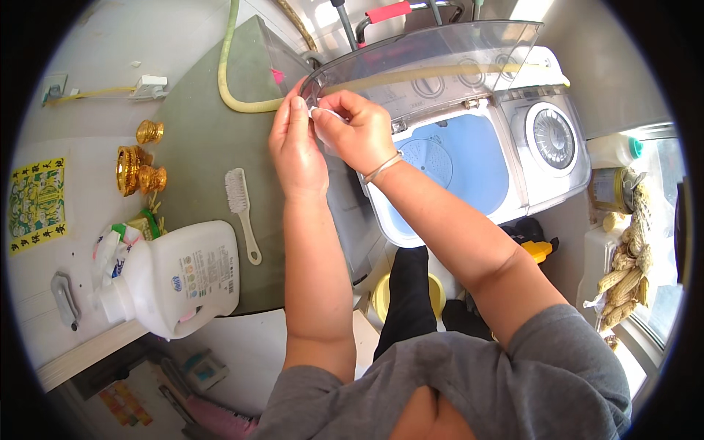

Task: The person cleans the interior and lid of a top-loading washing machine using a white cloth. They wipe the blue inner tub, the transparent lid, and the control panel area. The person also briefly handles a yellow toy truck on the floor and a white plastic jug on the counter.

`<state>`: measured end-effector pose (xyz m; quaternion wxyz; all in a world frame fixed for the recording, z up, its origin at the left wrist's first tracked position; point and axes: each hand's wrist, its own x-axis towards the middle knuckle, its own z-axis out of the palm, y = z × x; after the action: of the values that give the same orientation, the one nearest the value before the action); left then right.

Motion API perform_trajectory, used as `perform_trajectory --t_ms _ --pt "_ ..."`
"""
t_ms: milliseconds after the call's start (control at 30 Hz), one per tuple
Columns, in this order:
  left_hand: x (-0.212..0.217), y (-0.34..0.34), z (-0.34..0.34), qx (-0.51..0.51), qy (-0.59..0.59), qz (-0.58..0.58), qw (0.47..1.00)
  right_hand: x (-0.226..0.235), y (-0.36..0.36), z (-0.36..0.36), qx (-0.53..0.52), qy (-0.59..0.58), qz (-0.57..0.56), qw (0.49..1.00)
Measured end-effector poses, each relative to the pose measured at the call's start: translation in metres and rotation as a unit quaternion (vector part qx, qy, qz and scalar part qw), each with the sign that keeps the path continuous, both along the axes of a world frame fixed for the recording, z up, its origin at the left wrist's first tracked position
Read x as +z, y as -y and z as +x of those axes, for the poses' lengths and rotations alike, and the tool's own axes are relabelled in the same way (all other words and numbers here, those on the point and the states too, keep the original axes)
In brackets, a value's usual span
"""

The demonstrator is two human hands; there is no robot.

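Observation:
My left hand (299, 150) is at the left end of the raised, see-through washing machine lid (440, 55), its thumb and fingers closed about the lid's corner. Close against it, my right hand (356, 132) pinches a small white cloth or tissue (330, 116) at that same edge. Most of the white piece is hidden by the fingers. Below the lid, the blue washing tub (469, 161) of the twin-tub washing machine (403, 236) stands uncovered, with a ribbed disc inside. The round spin-side cover (551, 136) is down.
Left of my arms, a scrubbing brush (246, 213) and a large white detergent jug (194, 275) lie on a grey-green surface (198, 139). A pale yellow hose (226, 66) curves over it. Dried corn cobs (627, 268) hang at right; a yellow basin (380, 297) is below.

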<state>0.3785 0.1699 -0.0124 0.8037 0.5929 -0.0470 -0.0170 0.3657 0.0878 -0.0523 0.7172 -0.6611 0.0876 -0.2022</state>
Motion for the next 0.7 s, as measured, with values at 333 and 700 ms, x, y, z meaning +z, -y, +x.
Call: perform_trajectory --t_ms 333,700 --pt "-0.001 -0.003 0.001 -0.055 -0.034 -0.081 0.995 0.012 -0.009 -0.012 -0.118 0.142 -0.179 0.966" --pt "-0.003 -0.008 0.002 -0.040 -0.068 -0.113 0.990 0.052 -0.008 -0.027 0.017 0.007 -0.434 0.901"
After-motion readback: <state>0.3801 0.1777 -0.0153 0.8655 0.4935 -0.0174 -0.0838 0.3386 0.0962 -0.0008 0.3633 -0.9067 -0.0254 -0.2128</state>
